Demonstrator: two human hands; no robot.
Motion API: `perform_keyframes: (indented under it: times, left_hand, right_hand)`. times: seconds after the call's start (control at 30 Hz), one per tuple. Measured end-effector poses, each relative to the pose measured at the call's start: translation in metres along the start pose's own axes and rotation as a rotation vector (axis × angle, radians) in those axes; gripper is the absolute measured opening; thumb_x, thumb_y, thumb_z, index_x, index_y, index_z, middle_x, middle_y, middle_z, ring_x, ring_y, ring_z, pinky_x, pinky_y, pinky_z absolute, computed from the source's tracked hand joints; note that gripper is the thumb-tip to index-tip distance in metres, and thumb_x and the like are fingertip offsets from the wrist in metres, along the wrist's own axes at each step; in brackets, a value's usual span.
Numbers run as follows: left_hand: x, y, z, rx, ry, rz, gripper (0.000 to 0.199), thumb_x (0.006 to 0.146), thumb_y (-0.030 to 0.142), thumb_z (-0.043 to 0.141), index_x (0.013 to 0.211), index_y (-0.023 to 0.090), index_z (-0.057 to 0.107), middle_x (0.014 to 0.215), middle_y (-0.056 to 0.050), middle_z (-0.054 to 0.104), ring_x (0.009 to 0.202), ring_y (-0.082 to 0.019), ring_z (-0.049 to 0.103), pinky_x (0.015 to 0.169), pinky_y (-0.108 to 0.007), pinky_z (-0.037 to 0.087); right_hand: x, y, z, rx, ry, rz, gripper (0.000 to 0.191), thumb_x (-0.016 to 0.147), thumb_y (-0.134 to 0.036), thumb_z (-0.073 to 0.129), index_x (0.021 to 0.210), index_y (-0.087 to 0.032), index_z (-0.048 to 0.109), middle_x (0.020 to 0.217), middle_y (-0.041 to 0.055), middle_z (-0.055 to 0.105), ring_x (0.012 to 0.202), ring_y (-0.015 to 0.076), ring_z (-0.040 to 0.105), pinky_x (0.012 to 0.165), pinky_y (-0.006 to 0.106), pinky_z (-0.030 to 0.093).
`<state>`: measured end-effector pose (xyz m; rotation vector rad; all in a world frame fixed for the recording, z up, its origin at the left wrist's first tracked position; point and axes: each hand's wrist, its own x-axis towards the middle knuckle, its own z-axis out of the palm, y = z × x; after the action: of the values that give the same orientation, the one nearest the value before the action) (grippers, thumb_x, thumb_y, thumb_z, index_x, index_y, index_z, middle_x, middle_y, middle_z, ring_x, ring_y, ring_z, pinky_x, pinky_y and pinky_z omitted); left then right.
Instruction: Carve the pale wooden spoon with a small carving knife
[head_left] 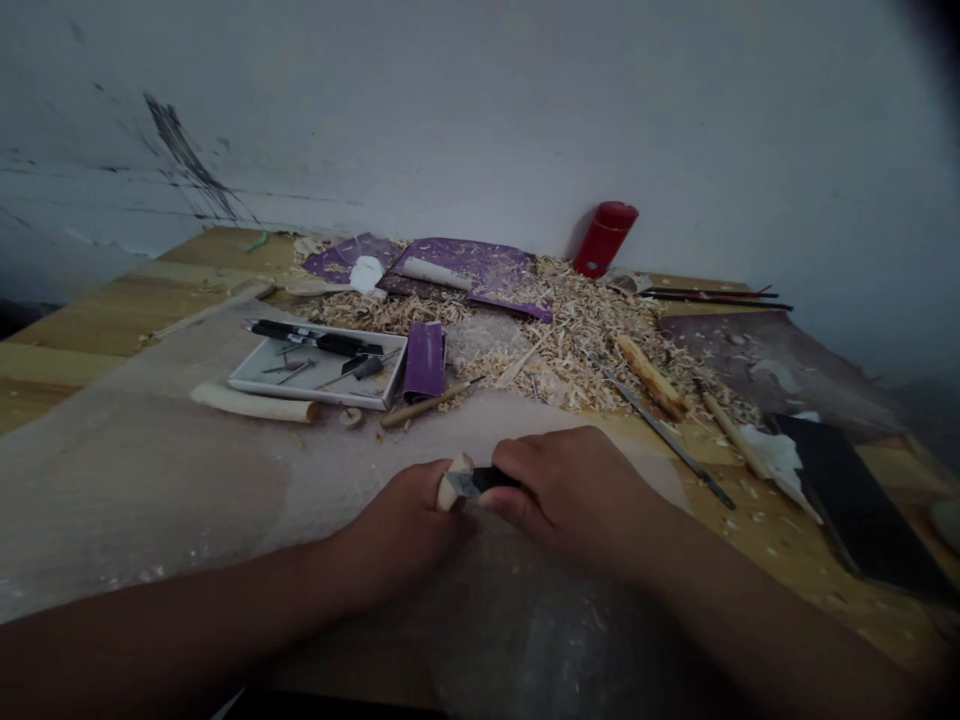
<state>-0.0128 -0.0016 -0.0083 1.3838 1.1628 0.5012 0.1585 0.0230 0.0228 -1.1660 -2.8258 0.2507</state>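
One head-worn cam above the near edge of the wooden workbench (795, 570), facing forward and down across it. Left hand (397, 530) and right hand (570, 500) sit close, low centre of frame. Bench's far edge and the white wall (480, 120) behind it fill the top.

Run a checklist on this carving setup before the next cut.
1. Left hand gripping the pale carved piece: ok, it appears firmly held.
2. Right hand wrapped around the black-handled knife: ok.
3. Blade edge condition: cannot tell, it is too small and dim.
4. Left fingers clear of the blade: cannot tell, the blade sits close and the hands partly hide it.
5. Wood shavings away from the hands: ok, the heap lies beyond them.
6. Long steel tool apart from the right hand: ok, it lies off to the side.
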Motion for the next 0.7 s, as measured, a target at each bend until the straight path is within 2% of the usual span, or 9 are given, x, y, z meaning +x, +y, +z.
perform_keyframes:
  times: [0.13, 0.27, 0.4, 0.47, 0.53, 0.63, 0.67, 0.7]
  left_hand:
    - [-0.001, 0.003, -0.001, 0.017, 0.017, -0.026, 0.015, 0.066, 0.011, 0.043, 0.077, 0.014, 0.052, 0.067, 0.003, 0.052, 0.061, -0.011, 0.044, 0.054, -0.02, 0.032]
    - [-0.002, 0.009, -0.003, -0.015, -0.028, -0.089, 0.008, 0.063, 0.011, 0.043, 0.068, 0.015, 0.048, 0.057, 0.005, 0.044, 0.052, -0.008, 0.038, 0.048, -0.019, 0.028]
    - [-0.002, 0.009, -0.003, -0.025, 0.012, -0.089, 0.007, 0.061, 0.011, 0.043, 0.065, 0.016, 0.045, 0.054, 0.006, 0.037, 0.049, -0.007, 0.031, 0.045, -0.019, 0.025]
    - [-0.005, 0.009, -0.002, -0.024, 0.029, -0.102, 0.007, 0.06, 0.011, 0.042, 0.065, 0.016, 0.044, 0.054, 0.006, 0.036, 0.049, -0.007, 0.03, 0.044, -0.02, 0.024]
    - [-0.01, 0.011, -0.001, -0.015, 0.003, -0.103, 0.006, 0.06, 0.012, 0.043, 0.061, 0.017, 0.041, 0.052, 0.007, 0.034, 0.049, -0.007, 0.03, 0.045, -0.02, 0.023]
    - [-0.016, 0.012, -0.002, -0.02, -0.114, -0.083, 0.014, 0.059, 0.012, 0.048, 0.055, 0.017, 0.035, 0.051, 0.007, 0.031, 0.05, -0.007, 0.03, 0.046, -0.02, 0.025]
    - [-0.016, 0.011, -0.004, -0.04, -0.082, -0.105, 0.016, 0.06, 0.013, 0.048, 0.054, 0.018, 0.033, 0.051, 0.008, 0.03, 0.049, -0.007, 0.029, 0.046, -0.02, 0.025]
    - [-0.015, 0.011, -0.005, -0.063, -0.053, -0.14, 0.017, 0.061, 0.015, 0.048, 0.056, 0.018, 0.033, 0.05, 0.008, 0.03, 0.047, -0.007, 0.029, 0.045, -0.02, 0.024]
  right_hand:
    - [0.001, 0.005, 0.001, -0.039, 0.042, -0.009, 0.044, 0.084, -0.052, 0.02, 0.078, -0.019, 0.05, 0.066, 0.0005, 0.056, 0.057, 0.0116, 0.047, 0.05, 0.024, 0.018]
    - [0.001, 0.004, 0.001, -0.073, 0.078, -0.006, 0.046, 0.084, -0.052, 0.018, 0.078, -0.019, 0.049, 0.066, 0.0004, 0.056, 0.057, 0.0121, 0.048, 0.05, 0.025, 0.017]
    - [0.002, 0.0, 0.0, -0.101, 0.094, -0.006, 0.045, 0.084, -0.053, 0.02, 0.078, -0.02, 0.05, 0.067, 0.001, 0.057, 0.057, 0.0131, 0.049, 0.048, 0.025, 0.017]
    - [0.003, 0.006, -0.001, -0.118, 0.088, -0.007, 0.046, 0.083, -0.054, 0.02, 0.079, -0.02, 0.051, 0.068, 0.0014, 0.058, 0.059, 0.0138, 0.05, 0.048, 0.025, 0.018]
    - [0.003, 0.021, -0.004, -0.178, 0.086, 0.112, 0.046, 0.083, -0.054, 0.021, 0.078, -0.021, 0.052, 0.066, 0.0021, 0.058, 0.057, 0.0141, 0.05, 0.047, 0.025, 0.018]
    - [-0.001, 0.05, -0.012, -0.284, 0.125, 0.495, 0.048, 0.083, -0.053, 0.02, 0.076, -0.02, 0.054, 0.058, 0.0036, 0.056, 0.049, 0.014, 0.047, 0.044, 0.024, 0.017]
    - [-0.002, 0.056, -0.014, -0.268, 0.163, 0.55, 0.049, 0.084, -0.051, 0.017, 0.077, -0.019, 0.054, 0.059, 0.0042, 0.056, 0.05, 0.0142, 0.047, 0.044, 0.024, 0.019]
    - [-0.003, 0.059, -0.015, -0.225, 0.196, 0.529, 0.049, 0.086, -0.048, 0.015, 0.078, -0.019, 0.054, 0.062, 0.0039, 0.056, 0.054, 0.0143, 0.049, 0.045, 0.024, 0.021]
